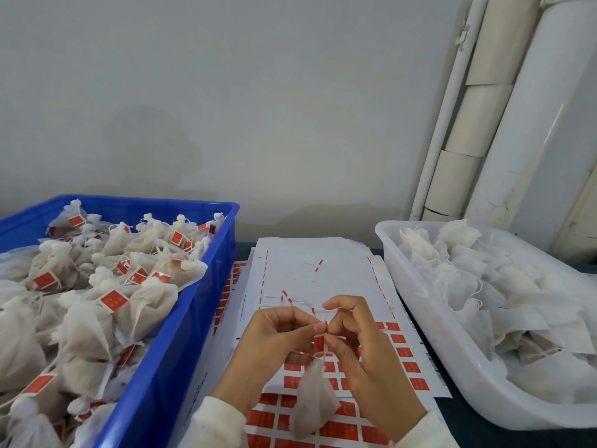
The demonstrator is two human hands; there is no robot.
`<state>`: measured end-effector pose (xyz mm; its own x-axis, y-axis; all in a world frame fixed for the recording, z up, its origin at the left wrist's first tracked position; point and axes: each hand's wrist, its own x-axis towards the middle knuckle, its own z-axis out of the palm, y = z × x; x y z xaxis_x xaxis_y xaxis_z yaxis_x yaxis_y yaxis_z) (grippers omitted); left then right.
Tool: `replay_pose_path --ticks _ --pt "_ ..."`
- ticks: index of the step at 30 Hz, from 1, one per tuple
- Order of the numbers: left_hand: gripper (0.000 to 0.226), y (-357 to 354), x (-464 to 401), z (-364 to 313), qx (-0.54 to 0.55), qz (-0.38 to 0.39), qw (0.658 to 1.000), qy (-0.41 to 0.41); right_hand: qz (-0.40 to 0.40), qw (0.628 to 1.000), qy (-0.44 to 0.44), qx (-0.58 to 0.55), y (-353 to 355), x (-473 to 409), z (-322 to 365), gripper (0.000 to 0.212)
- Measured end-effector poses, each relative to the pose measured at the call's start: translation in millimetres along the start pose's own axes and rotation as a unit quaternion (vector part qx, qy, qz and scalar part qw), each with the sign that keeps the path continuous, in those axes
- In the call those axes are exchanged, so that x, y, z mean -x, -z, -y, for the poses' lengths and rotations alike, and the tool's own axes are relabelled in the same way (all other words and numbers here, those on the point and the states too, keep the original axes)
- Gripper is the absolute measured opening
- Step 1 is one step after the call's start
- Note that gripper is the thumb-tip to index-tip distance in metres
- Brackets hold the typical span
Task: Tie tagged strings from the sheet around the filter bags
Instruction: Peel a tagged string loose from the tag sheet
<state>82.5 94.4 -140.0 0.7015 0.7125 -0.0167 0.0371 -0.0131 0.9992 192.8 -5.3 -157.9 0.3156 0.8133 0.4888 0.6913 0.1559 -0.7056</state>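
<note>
Item: filter bag [312, 403], near centre, hanging by its gathered neck over the tag sheet [326, 273].
Left hand [274, 344] and right hand [365, 350]: fingertips pinch the tagged string [319, 342] at the neck.
Blue crate [181, 334], left: tied bags.
White tub [429, 321], right: untied bags.
Risk: the thin string probably slips from the pinch, loosening the knot; hard pulling may tear off the tag.

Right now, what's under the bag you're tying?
The bag hangs above the tag sheet, whose red tags show around it. Those directly beneath are covered by the bag and both hands, left and right.
</note>
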Motion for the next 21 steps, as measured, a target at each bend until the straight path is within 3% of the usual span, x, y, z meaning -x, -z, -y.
replay_pose_path --ticks 12,17,21 --pt "0.002 -0.4 -1.5 3.0 -0.021 0.018 0.999 -0.04 -0.006 1.0 -0.013 0.019 1.5 -1.5 -1.2 0.035" --pt "0.012 -0.3 -0.1 3.6 -0.005 0.027 0.998 -0.051 0.009 0.999 -0.011 0.029 2.5 -1.4 -0.3 0.037" --pt "0.002 -3.3 0.0 4.3 -0.046 0.023 0.995 -0.09 0.032 0.998 -0.023 0.043 5.0 -3.9 3.0 0.038"
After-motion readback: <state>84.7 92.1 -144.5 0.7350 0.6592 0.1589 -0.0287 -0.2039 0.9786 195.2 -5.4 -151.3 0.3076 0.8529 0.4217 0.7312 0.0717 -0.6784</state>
